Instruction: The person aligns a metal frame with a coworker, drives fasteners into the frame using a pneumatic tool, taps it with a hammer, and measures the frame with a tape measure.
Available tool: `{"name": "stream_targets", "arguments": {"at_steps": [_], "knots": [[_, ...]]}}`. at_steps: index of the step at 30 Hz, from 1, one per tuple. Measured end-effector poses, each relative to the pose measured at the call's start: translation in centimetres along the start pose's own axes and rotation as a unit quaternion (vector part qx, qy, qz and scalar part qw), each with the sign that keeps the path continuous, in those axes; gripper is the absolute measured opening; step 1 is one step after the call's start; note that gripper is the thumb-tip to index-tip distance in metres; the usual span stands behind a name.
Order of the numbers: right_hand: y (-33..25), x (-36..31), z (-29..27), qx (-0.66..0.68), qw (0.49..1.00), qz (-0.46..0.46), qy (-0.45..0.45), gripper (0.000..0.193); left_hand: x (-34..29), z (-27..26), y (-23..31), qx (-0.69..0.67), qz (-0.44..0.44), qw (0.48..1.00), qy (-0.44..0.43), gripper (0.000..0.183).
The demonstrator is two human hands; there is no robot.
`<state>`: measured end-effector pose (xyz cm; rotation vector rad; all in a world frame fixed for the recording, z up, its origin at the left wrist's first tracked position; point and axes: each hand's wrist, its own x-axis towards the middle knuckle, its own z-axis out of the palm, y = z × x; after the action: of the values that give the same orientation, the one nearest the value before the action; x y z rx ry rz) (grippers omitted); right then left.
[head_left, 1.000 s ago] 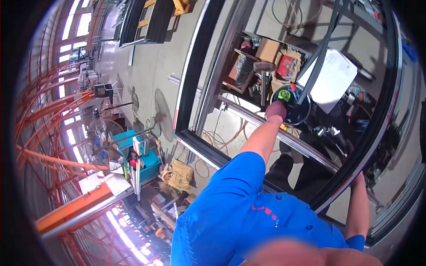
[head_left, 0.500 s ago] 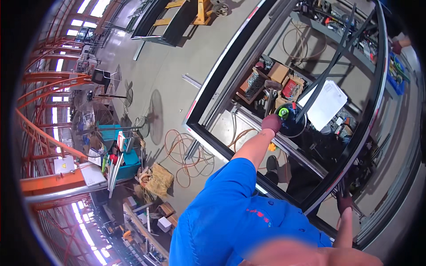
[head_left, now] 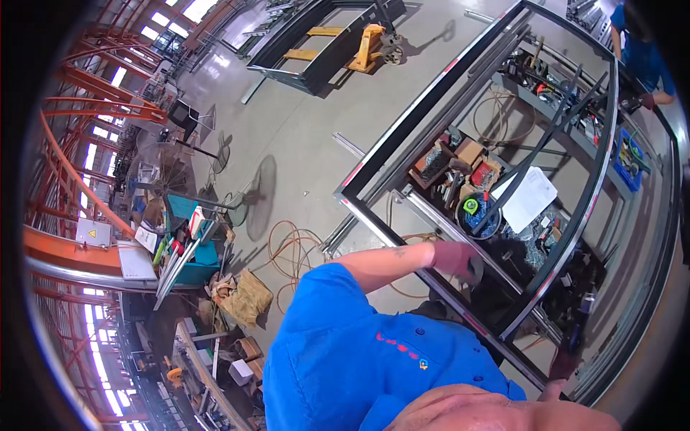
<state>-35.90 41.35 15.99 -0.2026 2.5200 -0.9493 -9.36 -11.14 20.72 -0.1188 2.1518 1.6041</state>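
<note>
My left hand (head_left: 458, 261), in a maroon glove, hovers over the near bar of a large black frame (head_left: 424, 263). Its fingers are curled together; what they hold, if anything, is hidden. Low on the right, my right hand (head_left: 566, 361), gloved alike, is closed around a dark power tool (head_left: 579, 323) whose silvery tip points away from me. The tool is beside the frame's near right corner. Through the frame opening, a round black tub (head_left: 479, 224) of small bluish parts shows, with a green tape measure (head_left: 471, 206) on it.
White papers (head_left: 528, 200), boxes of hardware (head_left: 468, 151) and crossed dark bars (head_left: 535, 154) sit inside the frame's outline. At far right a co-worker in blue (head_left: 642, 61) holds a tool. Hoses (head_left: 287, 248) coil on the floor at left. Beyond stands a yellow pallet jack (head_left: 368, 47).
My left hand has come back from the tub toward the near bar. My right hand has brought up the dark power tool. The view has shifted, and more of the co-worker shows.
</note>
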Motion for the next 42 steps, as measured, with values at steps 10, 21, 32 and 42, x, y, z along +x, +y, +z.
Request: {"name": "stream_targets", "arguments": {"at_steps": [10, 21, 32, 42], "knots": [[-5.8, -13.3, -2.8, -0.162, 0.967, -0.145, 0.13, 0.048, -9.6, 10.3, 2.3, -0.096, 0.029, 0.983, -0.155, 0.032], [-0.5, -27.8, 7.9, 0.043, 0.973, -0.116, -0.197, 0.053, -10.8, 18.3, -2.0, -0.436, 0.01, 0.892, 0.115, 0.031], [0.9, -41.7, 15.4, 0.152, 0.968, 0.074, -0.188, 0.069, -12.2, 29.1, -4.0, -0.339, -0.038, 0.929, 0.14, 0.021], [2.5, -52.6, 15.7, 0.18, 0.976, 0.092, -0.082, 0.069, -14.4, 34.2, -0.9, -0.38, -0.025, 0.917, 0.12, 0.026]]}}
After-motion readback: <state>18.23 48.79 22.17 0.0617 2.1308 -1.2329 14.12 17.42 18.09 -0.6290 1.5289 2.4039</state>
